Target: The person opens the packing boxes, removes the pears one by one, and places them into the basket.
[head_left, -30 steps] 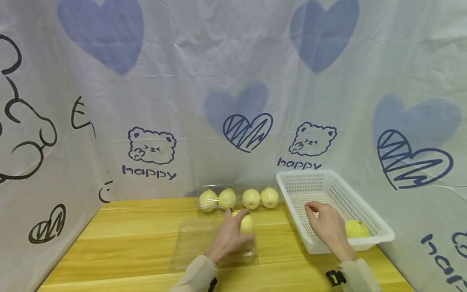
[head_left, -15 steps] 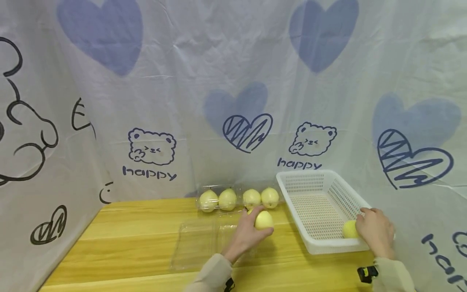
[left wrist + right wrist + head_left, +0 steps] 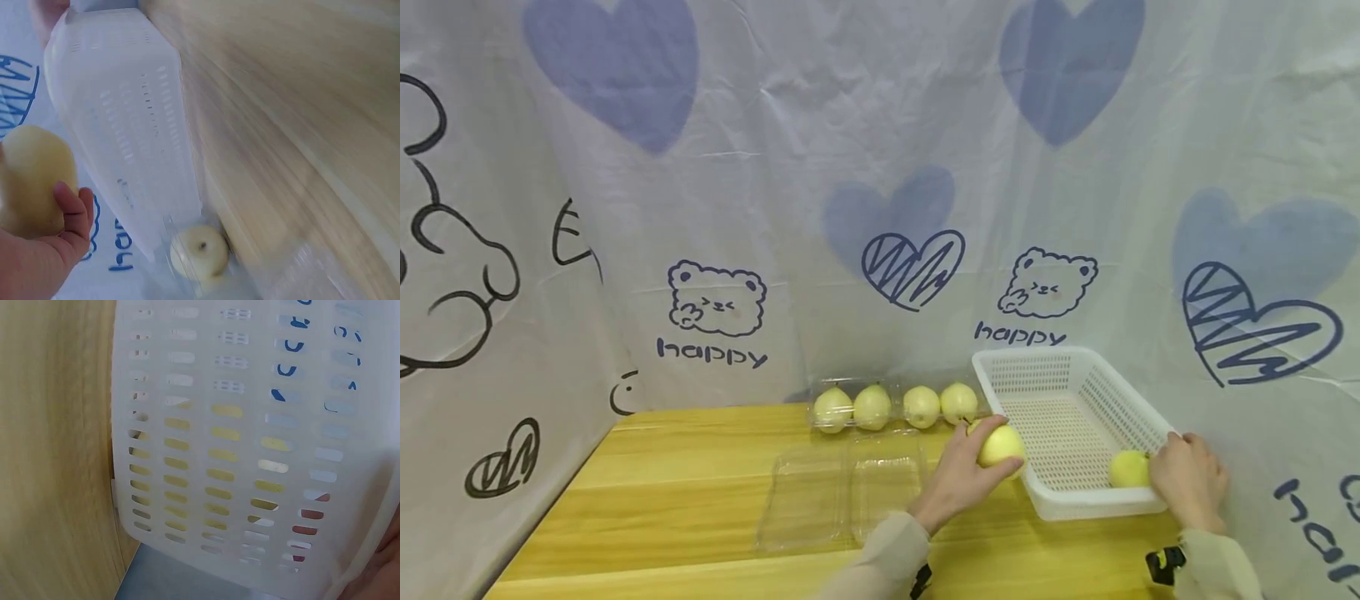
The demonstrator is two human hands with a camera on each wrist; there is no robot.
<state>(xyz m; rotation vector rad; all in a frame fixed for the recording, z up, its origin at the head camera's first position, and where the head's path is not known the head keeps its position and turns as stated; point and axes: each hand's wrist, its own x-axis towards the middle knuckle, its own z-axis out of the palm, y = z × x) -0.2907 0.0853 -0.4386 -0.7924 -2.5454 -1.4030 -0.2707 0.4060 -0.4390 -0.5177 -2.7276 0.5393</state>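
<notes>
My left hand (image 3: 961, 477) grips a yellow pear (image 3: 1002, 447) at the left rim of a white plastic basket (image 3: 1045, 505). The left wrist view shows this pear (image 3: 34, 178) between thumb and fingers, with the basket's perforated wall beyond. At the basket's right front corner, my right hand (image 3: 1191, 479) holds the rim, fingers curled over it. Another pear (image 3: 1129, 469) lies inside by that hand. Seen from the right wrist, its yellow shows through the slots of the basket wall (image 3: 250, 400), and parts of the fingers show through too.
Behind, against the printed curtain (image 3: 880, 108), clear plastic boxes hold several pears (image 3: 872, 407). An open clear clamshell box (image 3: 808, 500) lies on the wooden table (image 3: 685, 467), left of my left forearm.
My left hand has lifted the pear from the clear clamshell box and carried it right to the basket. My right hand has moved from over the basket to its right rim.
</notes>
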